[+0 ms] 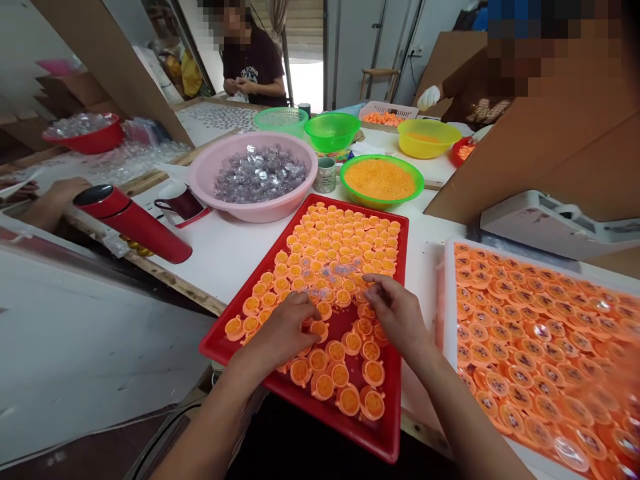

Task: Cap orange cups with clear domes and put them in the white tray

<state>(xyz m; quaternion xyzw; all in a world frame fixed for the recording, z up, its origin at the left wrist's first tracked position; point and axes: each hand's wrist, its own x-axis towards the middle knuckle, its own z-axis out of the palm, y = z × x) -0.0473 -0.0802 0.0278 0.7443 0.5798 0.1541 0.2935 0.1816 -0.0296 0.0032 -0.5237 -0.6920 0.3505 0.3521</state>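
A red tray (pixel 395 400) is spread with many small orange cup-shaped pieces (pixel 349 399), each with a yellow-orange filling. Several small clear plastic discs (pixel 345 268) lie over the pieces near the tray's middle. My left hand (pixel 285 327) is over the tray's left part, its thumb and forefinger closed about one orange piece (pixel 319 330). At the right side of the tray, my right hand (pixel 400 313) has its fingers bent toward the thumb close to the clear discs; what lies between the fingertips is too small to make out.
A white tray (pixel 449 293) of capped orange pieces stands at right. Behind are a pink basin (pixel 200 170) of clear discs, a green basin (pixel 417 190) of orange grains and a mug (pixel 326 177). A red flask (pixel 135 223) stands left. Two people (pixel 255 67) work across the table.
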